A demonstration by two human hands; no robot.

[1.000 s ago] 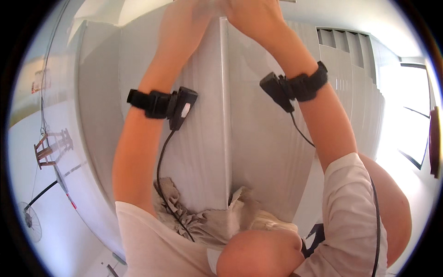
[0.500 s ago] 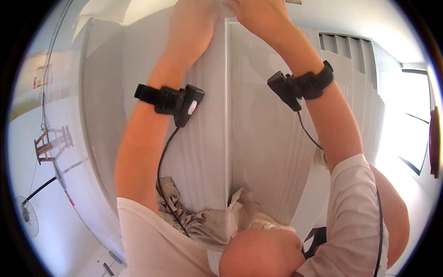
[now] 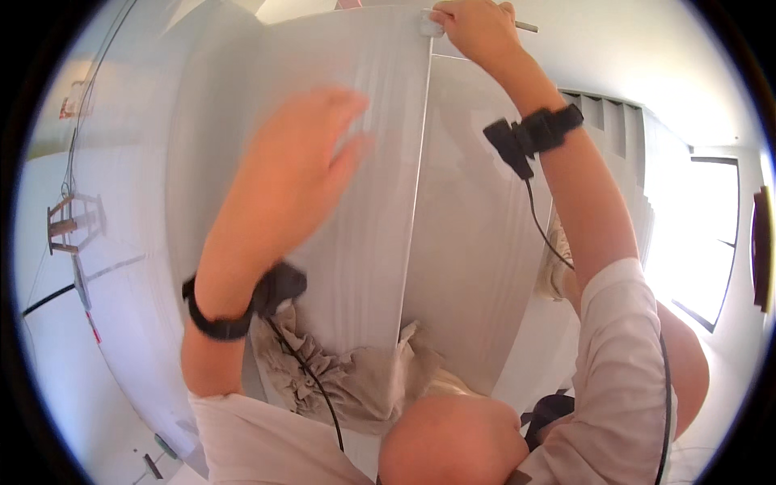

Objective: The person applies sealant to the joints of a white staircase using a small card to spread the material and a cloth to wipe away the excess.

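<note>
My right hand (image 3: pixel 485 31) is closed round a thin tool at the top of the view, its fingers wrapped on it. A grey rod-like handle (image 3: pixel 527 27) sticks out to the right of the fist, and a small whitish piece (image 3: pixel 431 24) shows at the fingertips, by the top of a pale vertical edge (image 3: pixel 418 190). Its exact kind is not clear. Blurred by motion, my left hand (image 3: pixel 295 166) hovers before the smooth light-grey panel (image 3: pixel 356 234), thumb apart from the fingers, with nothing visible in it.
A crumpled grey-beige cloth (image 3: pixel 323 368) lies low against the panels. Black straps with small boxes and cables circle both wrists. A wooden stool (image 3: pixel 74 224) stands far left. Slatted grey steps (image 3: pixel 606 117) and a bright window (image 3: pixel 703 234) are on the right.
My left hand has come away from the right hand at the top and moved down and left. The right hand has shifted slightly right, still gripping the tool.
</note>
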